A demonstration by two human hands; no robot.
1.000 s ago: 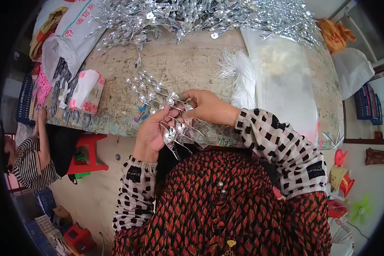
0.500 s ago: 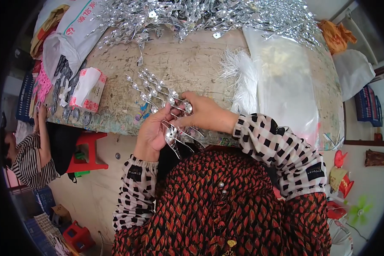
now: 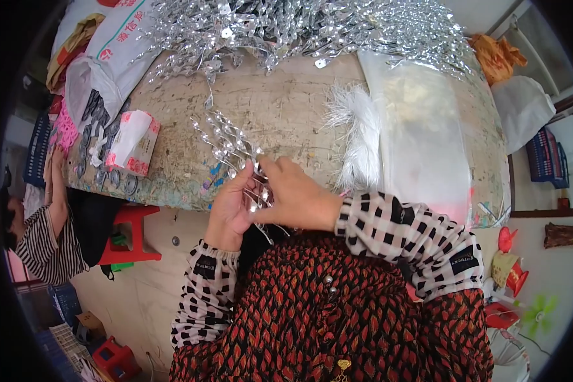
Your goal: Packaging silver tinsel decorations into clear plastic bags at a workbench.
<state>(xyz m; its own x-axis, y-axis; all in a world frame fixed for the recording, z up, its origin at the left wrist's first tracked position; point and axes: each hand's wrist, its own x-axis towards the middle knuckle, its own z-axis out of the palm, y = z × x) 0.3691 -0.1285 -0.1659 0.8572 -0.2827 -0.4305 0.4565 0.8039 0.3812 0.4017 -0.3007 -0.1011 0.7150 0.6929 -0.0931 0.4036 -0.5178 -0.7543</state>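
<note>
A small bundle of shiny silver pieces (image 3: 226, 139) with twisted, wavy stems is held between my two hands, over the near edge of the worktable. My left hand (image 3: 228, 213) grips the bundle from the left, thumb up along the stems. My right hand (image 3: 304, 196) closes over it from the right, its back hiding much of the lower part. Loose stem ends poke out below the hands, towards my lap. How the pieces are joined is too small to tell.
A large heap of similar silver pieces (image 3: 318, 28) covers the table's far side. White strands (image 3: 358, 137) and clear plastic sheets (image 3: 423, 140) lie right of my hands. At left are a tissue box (image 3: 134, 143), a white sack (image 3: 111, 44) and a co-worker in striped clothing (image 3: 48, 245).
My right hand has shifted left and lower over the bundle, covering more of it. The bundle's lower end shows less, and the whole view has tilted slightly.
</note>
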